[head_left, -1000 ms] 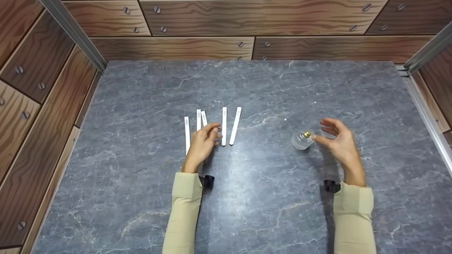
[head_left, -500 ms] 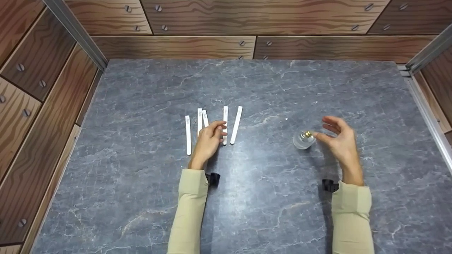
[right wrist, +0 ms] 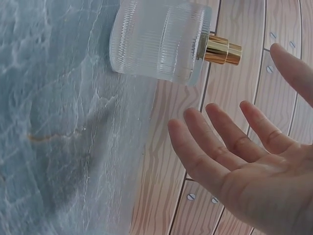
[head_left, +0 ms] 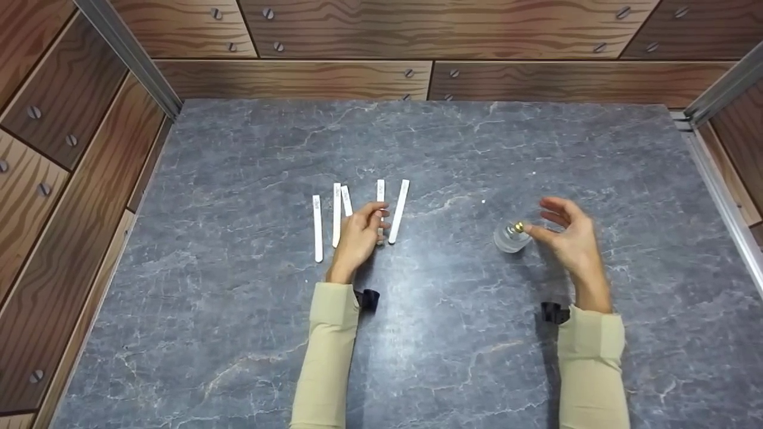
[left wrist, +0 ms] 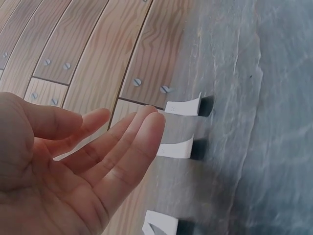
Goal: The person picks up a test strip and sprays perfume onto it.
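Observation:
A clear ribbed glass perfume bottle [head_left: 509, 241] with a gold spray nozzle [right wrist: 224, 50] stands upright on the table. Beside it my right hand [head_left: 573, 241] hovers with fingers spread and relaxed; the right wrist view shows a gap between fingers and bottle. My left hand [head_left: 357, 238] hangs above the white paper test strips, its fingers loosely bent and nothing visible between them. One strip [head_left: 381, 189] is partly covered by that hand, and another strip [head_left: 398, 212] lies just right of it. Bent-up ends show on a strip [left wrist: 183, 107] in the left wrist view.
Left of my left hand lie more strips: one apart at the far left [head_left: 318, 229], and a close pair whose left strip [head_left: 337, 208] shows best. The grey marbled table [head_left: 453, 333] meets wood-patterned walls [head_left: 334, 80] at the back and sides.
My left hand has moved rightward over the strips, uncovering the leftmost one and covering part of the fourth from the left. My right hand has stayed almost still by the perfume bottle.

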`<state>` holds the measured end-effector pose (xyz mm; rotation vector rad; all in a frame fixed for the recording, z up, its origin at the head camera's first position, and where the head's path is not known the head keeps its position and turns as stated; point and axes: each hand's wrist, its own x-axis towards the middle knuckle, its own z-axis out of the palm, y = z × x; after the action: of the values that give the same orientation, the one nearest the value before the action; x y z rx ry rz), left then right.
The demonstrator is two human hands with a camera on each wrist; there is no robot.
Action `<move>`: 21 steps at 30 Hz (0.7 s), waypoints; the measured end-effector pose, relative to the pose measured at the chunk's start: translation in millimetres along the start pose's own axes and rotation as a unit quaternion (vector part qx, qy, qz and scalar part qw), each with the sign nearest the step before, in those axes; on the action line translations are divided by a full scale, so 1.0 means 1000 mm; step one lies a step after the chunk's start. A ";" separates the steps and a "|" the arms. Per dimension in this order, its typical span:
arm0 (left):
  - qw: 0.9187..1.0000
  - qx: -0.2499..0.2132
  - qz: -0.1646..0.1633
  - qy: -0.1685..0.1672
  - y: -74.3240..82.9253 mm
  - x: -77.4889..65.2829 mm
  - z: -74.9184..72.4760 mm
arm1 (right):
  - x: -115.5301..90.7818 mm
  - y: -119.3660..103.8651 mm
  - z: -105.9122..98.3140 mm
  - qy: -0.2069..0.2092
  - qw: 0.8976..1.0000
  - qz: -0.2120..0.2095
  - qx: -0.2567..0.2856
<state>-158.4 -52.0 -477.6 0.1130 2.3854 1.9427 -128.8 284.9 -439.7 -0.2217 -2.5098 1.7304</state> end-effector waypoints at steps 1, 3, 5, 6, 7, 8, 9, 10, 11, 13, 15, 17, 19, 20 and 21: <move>1.000 0.004 0.000 0.001 -0.001 0.000 0.001 | 0.000 0.000 0.000 -0.001 1.000 0.000 0.000; 1.000 0.007 -0.002 0.003 -0.003 0.000 0.003 | -0.001 0.001 0.001 -0.004 1.000 -0.002 0.000; 1.000 0.014 -0.005 0.000 -0.005 0.000 0.005 | -0.002 0.002 0.001 -0.009 1.000 -0.003 -0.005; 1.000 0.018 -0.005 -0.002 -0.006 0.000 0.006 | -0.002 0.002 0.000 -0.012 1.000 -0.004 -0.009; 1.000 0.021 -0.005 -0.004 -0.006 0.000 0.007 | -0.002 0.002 0.000 -0.015 1.000 -0.004 -0.012; 1.000 0.024 -0.005 -0.006 -0.006 0.000 0.007 | -0.002 0.002 0.000 -0.018 1.000 -0.005 -0.014; 1.000 0.028 -0.005 -0.008 -0.007 0.001 0.008 | -0.002 0.002 -0.001 -0.021 1.000 -0.005 -0.017; 0.999 0.032 -0.003 -0.010 -0.007 0.001 0.009 | -0.002 0.002 -0.001 -0.024 0.999 -0.006 -0.020; 0.999 0.035 -0.002 -0.010 -0.007 0.002 0.009 | -0.002 0.002 -0.001 -0.026 0.999 -0.005 -0.022; 0.999 0.040 -0.001 -0.006 -0.007 0.002 0.009 | -0.002 0.002 -0.001 -0.028 0.999 -0.005 -0.017; 0.999 0.045 -0.002 -0.002 -0.007 0.004 0.009 | -0.002 0.002 0.000 -0.029 0.999 -0.004 -0.016; 0.999 0.049 -0.006 0.001 -0.007 0.004 0.009 | -0.002 0.002 -0.001 -0.029 0.999 -0.002 -0.015; 0.999 0.050 -0.014 0.005 -0.007 0.005 0.009 | -0.002 0.002 -0.001 -0.029 0.999 0.000 -0.015; 0.999 0.050 -0.019 0.006 -0.008 0.006 0.009 | -0.002 0.003 -0.001 -0.029 0.999 0.001 -0.017; 0.998 0.051 -0.024 0.008 -0.008 0.006 0.009 | -0.002 0.003 -0.001 -0.029 0.999 0.001 -0.018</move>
<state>-163.8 -44.0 -487.5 0.0446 2.4725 1.8093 -126.8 286.4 -442.6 -0.1790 -2.5848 1.7177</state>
